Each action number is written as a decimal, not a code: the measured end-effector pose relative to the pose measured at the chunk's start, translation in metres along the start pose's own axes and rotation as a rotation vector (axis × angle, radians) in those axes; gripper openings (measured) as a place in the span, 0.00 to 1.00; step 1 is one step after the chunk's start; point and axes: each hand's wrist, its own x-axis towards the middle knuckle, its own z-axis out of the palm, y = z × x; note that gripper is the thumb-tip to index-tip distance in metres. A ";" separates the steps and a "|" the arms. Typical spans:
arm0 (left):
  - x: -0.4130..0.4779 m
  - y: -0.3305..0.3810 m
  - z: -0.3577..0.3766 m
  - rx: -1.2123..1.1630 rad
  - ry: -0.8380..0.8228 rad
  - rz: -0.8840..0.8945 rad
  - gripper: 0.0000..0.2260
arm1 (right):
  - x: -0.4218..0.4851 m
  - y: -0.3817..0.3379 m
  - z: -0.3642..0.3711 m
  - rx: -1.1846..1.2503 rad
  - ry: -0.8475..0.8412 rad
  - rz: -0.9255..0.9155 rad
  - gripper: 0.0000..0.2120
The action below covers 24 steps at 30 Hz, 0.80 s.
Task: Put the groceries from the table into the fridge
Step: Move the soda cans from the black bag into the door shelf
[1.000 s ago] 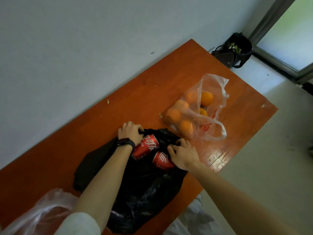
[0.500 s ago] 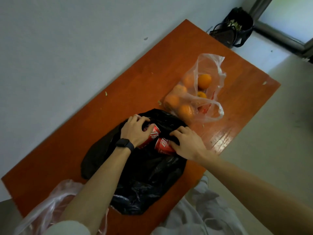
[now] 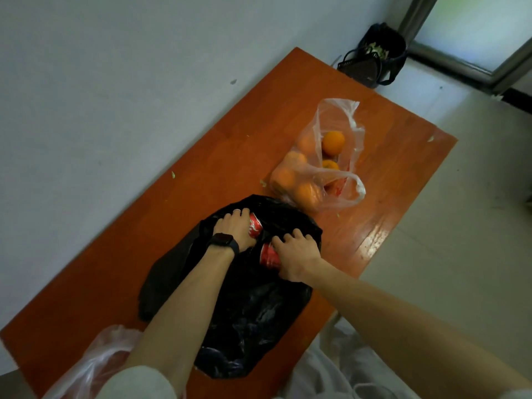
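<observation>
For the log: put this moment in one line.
left hand grips far cola can | right hand grips near cola can | both in black bag

Single head cam, wide-angle, pitched fwd & down.
Sits above the near end of the bench point(image 3: 259, 145), looking along it; frame is rolled, so the bench runs diag. Close view: left hand point(image 3: 237, 228) & right hand point(image 3: 296, 254) mid-frame, forearms entering from the bottom edge. Wall point(image 3: 100, 96) at left, floor point(image 3: 460, 254) at right.
</observation>
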 end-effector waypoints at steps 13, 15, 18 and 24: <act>-0.102 -0.014 -0.024 -0.713 0.332 0.045 0.30 | -0.077 0.032 -0.012 0.874 0.367 -0.041 0.38; -0.121 0.000 -0.036 -0.805 0.384 0.068 0.30 | -0.106 0.037 -0.017 1.057 0.440 -0.027 0.38; -0.145 0.034 -0.055 -0.890 0.422 0.138 0.32 | -0.149 0.060 -0.025 1.256 0.518 -0.039 0.37; -0.167 0.158 -0.090 -0.924 0.427 0.368 0.32 | -0.252 0.137 -0.035 1.354 0.683 -0.034 0.35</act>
